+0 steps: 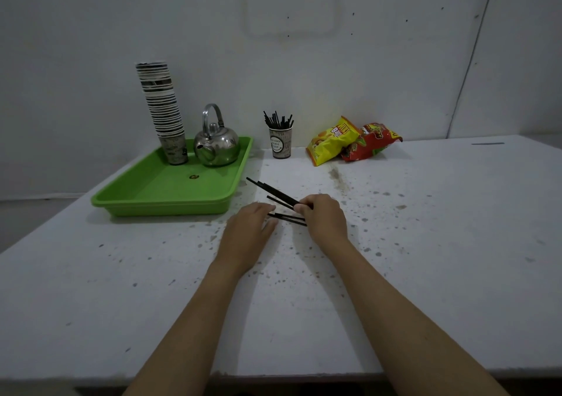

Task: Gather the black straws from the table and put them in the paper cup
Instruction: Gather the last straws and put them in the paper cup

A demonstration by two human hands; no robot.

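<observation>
A bundle of black straws (273,192) juts up and to the left from my right hand (324,216), whose fingers curl round its near end. More black straws (289,217) lie flat on the white table (425,243) between my two hands. My left hand (251,228) rests flat on the table with straight fingers, its fingertips touching the left ends of those loose straws. The paper cup (280,146) stands at the back by the wall, with several black straws (278,121) upright in it.
A green tray (158,192) at the back left holds a tall stack of paper cups (164,109) and a steel kettle (216,143). Yellow (331,141) and red (372,143) snack bags lie right of the cup.
</observation>
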